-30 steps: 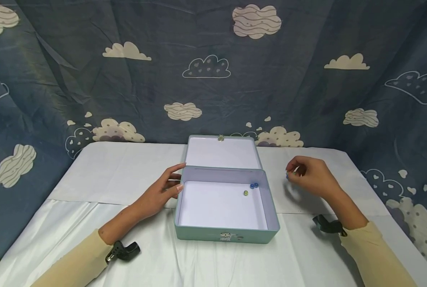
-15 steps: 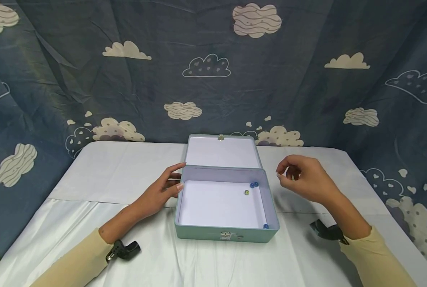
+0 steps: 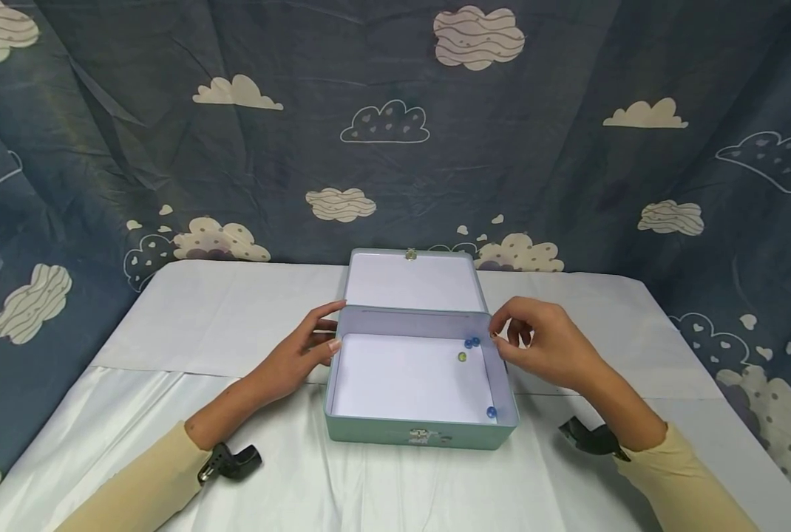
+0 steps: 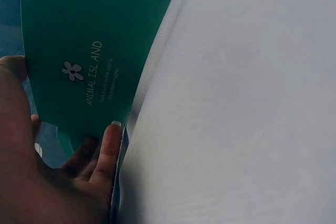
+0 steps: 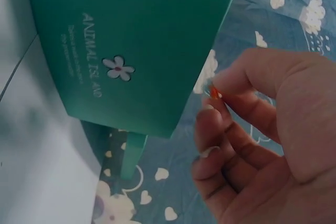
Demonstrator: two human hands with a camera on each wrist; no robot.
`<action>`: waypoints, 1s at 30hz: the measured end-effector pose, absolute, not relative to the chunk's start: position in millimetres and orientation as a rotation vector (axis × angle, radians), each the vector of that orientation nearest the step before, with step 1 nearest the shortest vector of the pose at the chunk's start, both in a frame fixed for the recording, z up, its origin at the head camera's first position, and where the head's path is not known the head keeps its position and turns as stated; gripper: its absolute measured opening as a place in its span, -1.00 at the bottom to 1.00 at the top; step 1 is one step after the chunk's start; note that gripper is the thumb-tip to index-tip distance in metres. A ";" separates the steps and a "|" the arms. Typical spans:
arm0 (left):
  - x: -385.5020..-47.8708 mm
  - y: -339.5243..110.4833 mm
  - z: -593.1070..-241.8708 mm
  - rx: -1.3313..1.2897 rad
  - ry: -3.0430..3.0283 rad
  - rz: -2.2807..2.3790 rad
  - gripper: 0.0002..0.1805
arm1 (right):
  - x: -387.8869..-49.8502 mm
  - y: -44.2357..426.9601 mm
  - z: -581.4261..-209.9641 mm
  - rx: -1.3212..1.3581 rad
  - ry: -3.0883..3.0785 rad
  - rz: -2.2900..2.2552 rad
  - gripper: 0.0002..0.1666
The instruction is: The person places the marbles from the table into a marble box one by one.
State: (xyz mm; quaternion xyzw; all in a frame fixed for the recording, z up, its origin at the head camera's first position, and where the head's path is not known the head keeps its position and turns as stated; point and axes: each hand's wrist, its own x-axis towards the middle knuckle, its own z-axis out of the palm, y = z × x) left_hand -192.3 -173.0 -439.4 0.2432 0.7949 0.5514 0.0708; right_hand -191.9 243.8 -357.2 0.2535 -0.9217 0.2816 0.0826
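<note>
A green tin box (image 3: 412, 432) stands with its lid (image 3: 417, 281) hinged back. Inside, two blue marbles (image 3: 472, 342) touch near the back right corner, a yellow-green marble (image 3: 462, 357) lies just in front of them, and another blue marble (image 3: 491, 412) is at the front right. My left hand (image 3: 287, 363) touches the box's left side, its fingers fairly straight along the wall. At the right rim, my right hand (image 3: 548, 343) pinches a clear marble with an orange streak (image 5: 212, 92) between thumb and index finger; its other fingers are curled.
White cloth (image 3: 402, 488) covers the table under the box. Behind the table hangs a dark blue curtain (image 3: 289, 162) with cloud prints. The raised lid stands at the box's back. A black wrist camera (image 3: 232, 463) sits on the left wrist, another (image 3: 591, 437) on the right.
My right hand has moved left to the box's right rim. A blue marble has come into the box at the front right. The yellow-green marble has shifted slightly right. My left hand stays put.
</note>
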 end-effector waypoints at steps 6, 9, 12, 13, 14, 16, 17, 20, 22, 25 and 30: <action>-193.1 -172.8 -438.6 0.733 2.384 1.658 -0.32 | -187.1 242.8 -353.4 0.927 -2.818 0.836 -0.68; -193.0 -172.4 -438.6 0.730 2.388 1.653 -0.32 | -185.1 241.6 -352.1 0.980 -2.844 0.830 -0.70; -192.9 -172.1 -439.0 0.726 2.391 1.652 -0.32 | -184.7 240.3 -353.1 1.004 -2.837 0.827 -0.71; -192.8 -172.0 -439.2 0.725 2.392 1.654 -0.32 | -185.0 239.6 -353.8 0.996 -2.832 0.821 -0.71; -192.7 -171.9 -439.3 0.725 2.392 1.655 -0.32 | -185.2 239.3 -354.7 0.991 -2.820 0.821 -0.71; -193.0 -172.0 -440.0 0.729 2.392 1.656 -0.32 | -186.1 237.8 -357.2 0.965 -2.798 0.817 -0.72; -192.9 -172.1 -440.2 0.730 2.392 1.656 -0.32 | -186.4 236.9 -358.6 0.946 -2.787 0.814 -0.73; -193.0 -172.2 -440.4 0.736 2.388 1.657 -0.32 | -188.1 233.4 -363.9 0.867 -2.759 0.804 -0.75; -192.8 -172.2 -440.1 0.735 2.387 1.657 -0.32 | -189.8 231.3 -368.4 0.817 -2.741 0.799 -0.75; -193.0 -172.5 -439.9 0.737 2.387 1.657 -0.32 | -192.0 229.4 -374.2 0.766 -2.714 0.807 -0.75; -193.4 -172.9 -440.2 0.739 2.386 1.657 -0.32 | -195.7 228.9 -381.7 0.737 -2.683 0.843 -0.74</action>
